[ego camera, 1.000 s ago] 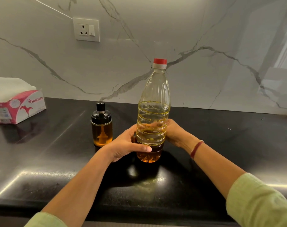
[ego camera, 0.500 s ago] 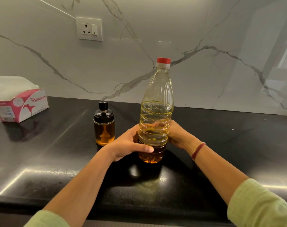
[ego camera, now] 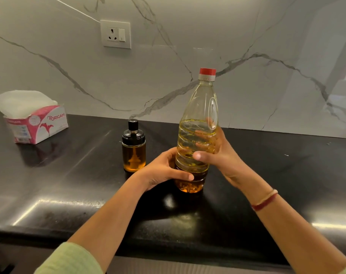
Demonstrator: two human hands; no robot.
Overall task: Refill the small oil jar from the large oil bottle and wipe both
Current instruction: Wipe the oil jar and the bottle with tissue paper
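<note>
While both hands clasp the large oil bottle (ego camera: 198, 107), nothing of the refill itself looks begun. The left hand (ego camera: 164, 171) wraps the bottle low down, thumb lying across the front; the right hand (ego camera: 221, 155) holds it higher at three o'clock, thumb in front and fingers curled round the back, seen through the plastic. The bottle stands upright, its base seemingly on the black counter (ego camera: 69, 194), roughly half full of yellow oil, and its red cap (ego camera: 207, 71) is on.

At nine o'clock of the bottle, near but apart from it, stands the small oil jar (ego camera: 133, 155), amber oil inside and its black lid (ego camera: 133, 133) in place. Further out at ten o'clock sits a tissue box (ego camera: 35, 123) by the wall, well away from either hand.

By my reading the task is at its very start: uncapping the bottle, opening the jar, pouring, closing both and wiping both all remain.
</note>
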